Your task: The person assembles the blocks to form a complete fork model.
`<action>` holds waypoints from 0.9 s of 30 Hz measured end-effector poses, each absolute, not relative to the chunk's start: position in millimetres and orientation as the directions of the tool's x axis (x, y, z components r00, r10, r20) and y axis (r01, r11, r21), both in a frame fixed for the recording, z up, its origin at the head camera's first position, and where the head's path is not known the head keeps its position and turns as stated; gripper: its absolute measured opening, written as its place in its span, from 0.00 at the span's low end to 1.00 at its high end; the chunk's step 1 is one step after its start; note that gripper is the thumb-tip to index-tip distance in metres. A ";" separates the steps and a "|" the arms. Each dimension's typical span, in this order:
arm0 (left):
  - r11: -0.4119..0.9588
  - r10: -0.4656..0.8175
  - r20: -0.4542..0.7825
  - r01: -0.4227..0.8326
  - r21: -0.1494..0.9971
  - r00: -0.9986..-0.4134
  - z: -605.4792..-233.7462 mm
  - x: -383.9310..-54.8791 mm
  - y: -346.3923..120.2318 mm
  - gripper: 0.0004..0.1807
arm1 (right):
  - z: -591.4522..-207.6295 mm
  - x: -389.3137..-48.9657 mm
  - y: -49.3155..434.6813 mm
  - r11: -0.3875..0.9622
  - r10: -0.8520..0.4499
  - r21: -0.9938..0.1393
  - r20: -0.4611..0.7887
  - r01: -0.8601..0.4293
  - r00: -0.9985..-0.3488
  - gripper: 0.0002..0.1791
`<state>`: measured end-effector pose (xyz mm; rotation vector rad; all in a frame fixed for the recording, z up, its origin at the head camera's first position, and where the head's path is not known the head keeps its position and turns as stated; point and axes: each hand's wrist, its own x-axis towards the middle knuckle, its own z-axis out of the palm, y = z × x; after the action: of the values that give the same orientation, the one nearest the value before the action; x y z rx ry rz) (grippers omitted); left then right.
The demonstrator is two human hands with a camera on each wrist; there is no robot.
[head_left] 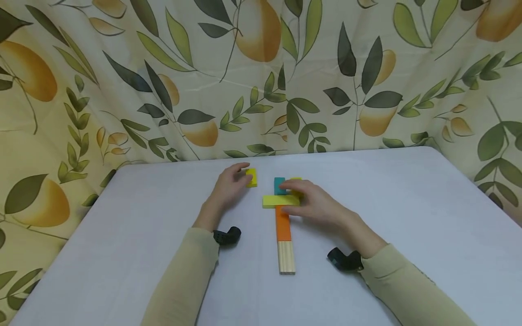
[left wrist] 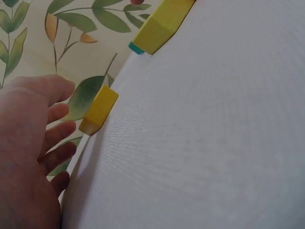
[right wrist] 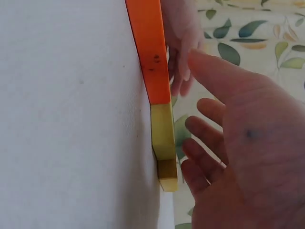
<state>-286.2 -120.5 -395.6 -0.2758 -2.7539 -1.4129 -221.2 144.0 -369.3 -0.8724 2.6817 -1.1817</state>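
Observation:
My left hand (head_left: 228, 186) hovers beside a small yellow block (head_left: 253, 178), its fingers loosely bent. In the left wrist view a gap shows between those fingers and the yellow block (left wrist: 99, 110). Over the right end of a lime-yellow block (head_left: 276, 202), laid crosswise, is my right hand (head_left: 320, 201), thumb and fingers spread apart. Its palm holds nothing in the right wrist view, where the orange block (right wrist: 151, 57) and the lime-yellow block (right wrist: 163, 131) stand beside it. A second yellow block (right wrist: 167, 176) lies past the crosswise one, partly hidden by my right fingers in the head view.
Behind the crosswise block lies a teal block (head_left: 279, 184). In front, the orange block and a plain wooden block (head_left: 287, 257) run in line toward me. All lie on a white-covered table (head_left: 122, 253), with a fruit-and-leaf patterned curtain (head_left: 253, 104) along its back edge.

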 end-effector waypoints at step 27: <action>0.648 0.252 0.106 0.249 0.719 -0.962 -394.9 -289.6 -122.9 0.27 | -370.1 -219.6 140.3 0.660 -0.569 -0.559 0.066 -0.502 -0.820 0.29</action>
<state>-289.6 -122.9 -394.9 -0.4343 -2.8552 -1.2453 -219.6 140.3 -370.1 -0.8928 2.7563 -0.8752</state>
